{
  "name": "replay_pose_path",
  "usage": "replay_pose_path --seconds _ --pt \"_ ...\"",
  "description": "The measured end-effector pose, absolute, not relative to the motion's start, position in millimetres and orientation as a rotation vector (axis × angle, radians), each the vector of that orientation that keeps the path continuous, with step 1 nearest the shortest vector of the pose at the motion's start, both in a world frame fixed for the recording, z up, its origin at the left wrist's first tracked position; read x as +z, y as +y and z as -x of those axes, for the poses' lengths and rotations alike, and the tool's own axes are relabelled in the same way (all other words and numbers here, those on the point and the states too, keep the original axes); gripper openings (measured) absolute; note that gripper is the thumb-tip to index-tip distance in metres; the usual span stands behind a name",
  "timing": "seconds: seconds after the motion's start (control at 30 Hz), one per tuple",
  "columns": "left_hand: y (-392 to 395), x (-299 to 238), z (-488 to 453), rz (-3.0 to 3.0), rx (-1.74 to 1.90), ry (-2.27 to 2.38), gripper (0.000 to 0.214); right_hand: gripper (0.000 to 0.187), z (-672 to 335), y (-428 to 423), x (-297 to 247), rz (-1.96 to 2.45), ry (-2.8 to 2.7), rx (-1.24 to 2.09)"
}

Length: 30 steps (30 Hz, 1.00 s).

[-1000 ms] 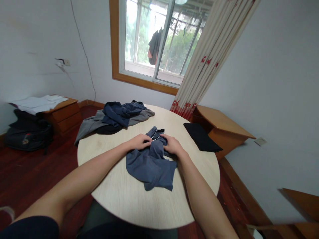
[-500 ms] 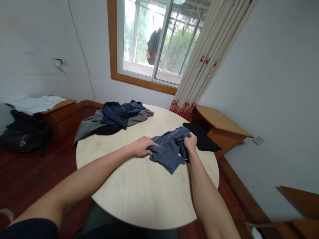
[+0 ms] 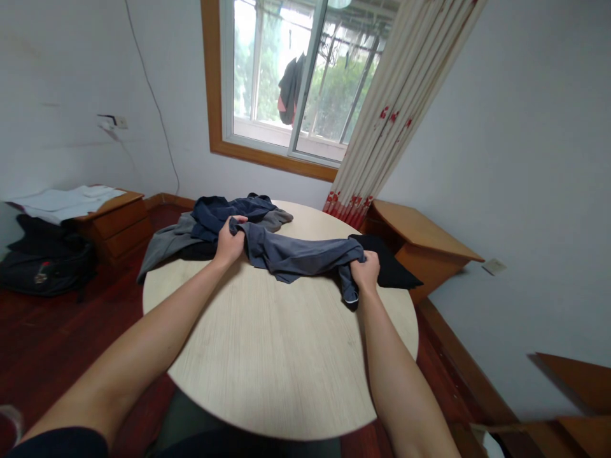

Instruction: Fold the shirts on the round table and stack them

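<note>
A blue-grey garment (image 3: 298,254) stretches between my two hands above the round pale wooden table (image 3: 277,356). My left hand (image 3: 231,243) is closed round its left end, close to the clothes pile. At the other end my right hand (image 3: 365,271) grips a bunched part, and a dark piece with a white edge hangs below it. Whether it is a shirt or trousers I cannot tell. Behind my right hand lies a folded black cloth (image 3: 389,264) on the table.
A heap of navy and grey clothes (image 3: 222,219) lies at the table's far left, partly over the edge. A wooden desk (image 3: 420,235) stands beyond the right side, below a curtain (image 3: 382,121). On the left are a drawer cabinet (image 3: 121,222) and a black bag (image 3: 48,261).
My left hand has moved left and away from me, pulling the garment from a crumpled bunch into a long stretched strip. My right hand stays nearly in place, still gripping.
</note>
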<state>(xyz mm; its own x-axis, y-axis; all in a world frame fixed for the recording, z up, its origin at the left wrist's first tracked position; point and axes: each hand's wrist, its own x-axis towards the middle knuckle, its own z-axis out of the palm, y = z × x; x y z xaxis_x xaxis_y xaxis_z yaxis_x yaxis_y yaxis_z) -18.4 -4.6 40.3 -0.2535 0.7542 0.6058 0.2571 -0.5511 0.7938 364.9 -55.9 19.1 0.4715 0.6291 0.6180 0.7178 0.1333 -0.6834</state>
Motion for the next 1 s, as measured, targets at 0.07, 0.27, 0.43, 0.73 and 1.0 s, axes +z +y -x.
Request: replay_pose_path --seconds 0.07,0.27,0.43,0.73,1.0 --pt "-15 41 9 -1.799 1.723 1.196 0.024 0.019 -358 -56 20 1.520 -1.285 -0.103" --pt "-33 28 -13 -2.346 1.193 1.080 0.069 0.035 -341 -58 19 1.431 -1.447 0.217" --pt "-33 7 -21 -2.545 0.679 1.259 0.113 0.035 -324 -60 18 1.366 -1.616 0.459" --pt "-34 10 -25 -2.614 0.606 1.434 0.059 0.066 -304 -68 17 1.310 -1.944 0.658" --pt "-33 13 -22 -2.567 0.703 1.431 0.035 0.056 -326 -54 5 1.402 -1.843 0.370"
